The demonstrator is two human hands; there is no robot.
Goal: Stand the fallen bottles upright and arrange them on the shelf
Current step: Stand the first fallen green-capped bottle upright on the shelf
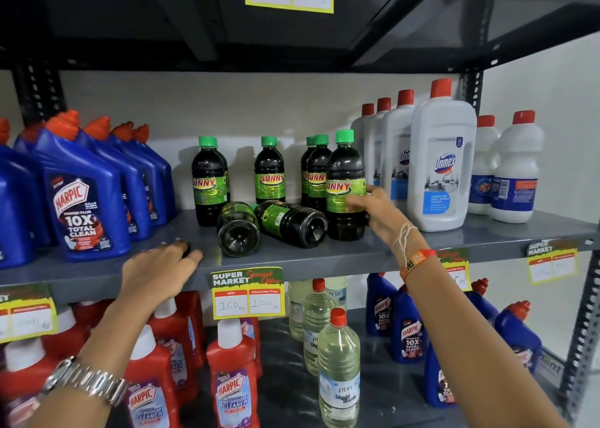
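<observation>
Head view: two fallen bottles (272,224), right hand (378,211) gripping upright bottle (345,187).

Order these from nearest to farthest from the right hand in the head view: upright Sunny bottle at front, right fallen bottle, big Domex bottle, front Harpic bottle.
From the right hand:
1. Upright Sunny bottle, touched by it.
2. Domex bottle, rightward.
3. Right fallen bottle, leftward; too close to call with Domex.
4. Front Harpic bottle, far left.

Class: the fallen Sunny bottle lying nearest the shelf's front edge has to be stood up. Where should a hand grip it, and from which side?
Probably around the body of the fallen bottle, from above and the front: its base faces outward and its cap points toward the back, hidden.
</observation>
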